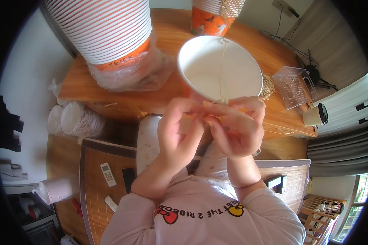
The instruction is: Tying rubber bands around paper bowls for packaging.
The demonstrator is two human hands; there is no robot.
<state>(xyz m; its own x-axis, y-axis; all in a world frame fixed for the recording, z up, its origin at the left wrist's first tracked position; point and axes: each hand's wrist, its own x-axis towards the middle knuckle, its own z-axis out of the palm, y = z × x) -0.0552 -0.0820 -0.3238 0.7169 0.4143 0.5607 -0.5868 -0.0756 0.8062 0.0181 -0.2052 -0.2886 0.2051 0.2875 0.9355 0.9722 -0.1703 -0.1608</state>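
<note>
A large paper cup [216, 69], white inside and orange outside, is tipped with its mouth toward me just above both hands. A thin straw-coloured string [222, 67] runs across its opening, from the far rim down to the near rim. My left hand [179, 132] pinches at the cup's near rim with thumb and forefinger. My right hand [236, 128] meets it there, fingertips closed on the string's lower end. Both hands touch each other at the rim.
A tall stack of orange-and-white cups [106, 30] in clear plastic wrap stands at the back left of the wooden table [270, 53]. Another stack [212, 16] stands behind. A clear plastic box [294, 85], a lidded coffee cup [315, 115], loose twine [268, 86] lie right. Remote controls [108, 174] lie below left.
</note>
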